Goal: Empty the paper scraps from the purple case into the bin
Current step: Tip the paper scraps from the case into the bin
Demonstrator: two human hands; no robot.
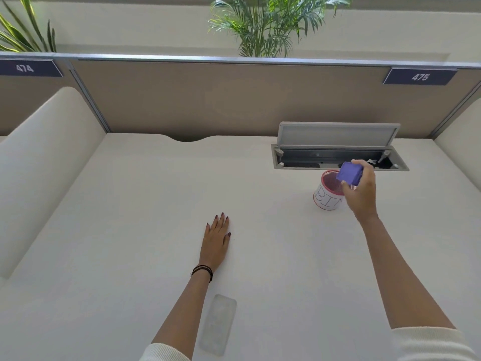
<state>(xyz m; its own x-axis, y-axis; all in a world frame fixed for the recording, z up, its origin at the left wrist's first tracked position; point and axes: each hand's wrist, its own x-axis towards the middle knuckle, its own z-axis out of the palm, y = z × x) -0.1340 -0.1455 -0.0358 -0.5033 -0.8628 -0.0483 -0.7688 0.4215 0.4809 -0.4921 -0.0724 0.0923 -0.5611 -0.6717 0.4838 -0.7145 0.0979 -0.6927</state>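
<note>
My right hand [360, 190] grips the purple case [349, 173] and holds it tipped over the bin [326, 199]. The bin is a small white cup with a red rim and "BIN" written on its side, standing on the white desk [156, 204]. The case hangs just above the bin's right rim. No paper scraps show; the bin's inside is mostly hidden by the case and hand. My left hand [216, 242] lies flat on the desk, palm down, fingers together, holding nothing, well to the left of the bin.
An open cable hatch [338, 152] with its lid raised sits just behind the bin. A clear flat plastic lid [218, 324] lies near the front edge by my left forearm. Beige partitions wall the desk at the back and both sides.
</note>
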